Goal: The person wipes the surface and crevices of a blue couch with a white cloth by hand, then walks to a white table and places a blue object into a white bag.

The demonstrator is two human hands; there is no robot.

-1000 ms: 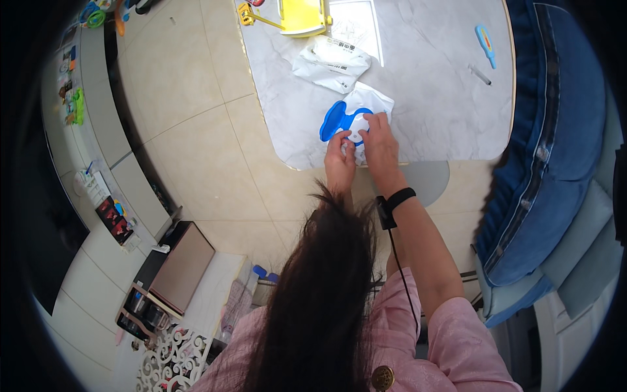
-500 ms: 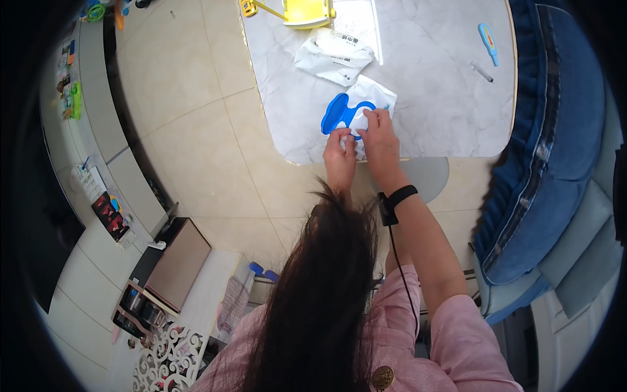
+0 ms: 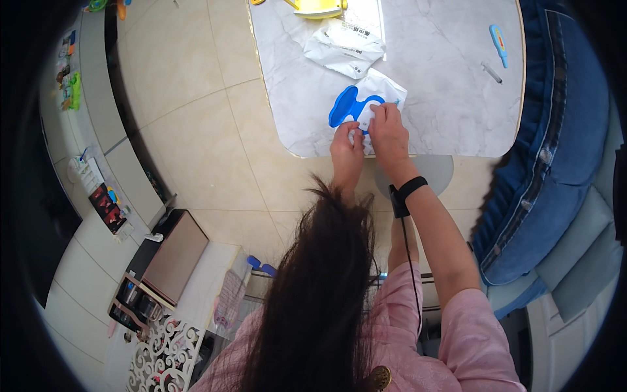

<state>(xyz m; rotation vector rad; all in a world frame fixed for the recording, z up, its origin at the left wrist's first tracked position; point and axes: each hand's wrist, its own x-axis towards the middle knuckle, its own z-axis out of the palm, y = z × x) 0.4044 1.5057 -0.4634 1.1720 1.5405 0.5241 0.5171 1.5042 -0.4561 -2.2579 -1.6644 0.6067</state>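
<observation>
A white wet wipes pack lies at the table's near edge, its blue flip lid swung open toward the left. My left hand grips the pack's near left side with fingers closed. Over the blue-rimmed opening, my right hand has thumb and fingers pinched at a white piece inside the rim. Whether this is a wipe or a seal cannot be made out. The right palm hides part of the pack's right side.
Just beyond lies a crumpled white soft package, with a yellow plastic object behind it. Toward the table's right side are a blue thermometer-like toy and a small clear syringe-like tube. A blue denim-covered seat stands at the right.
The whole view has shifted slightly. Both hands stay at the pack, and my right fingers have moved a little over the opening, where more of the white piece shows.
</observation>
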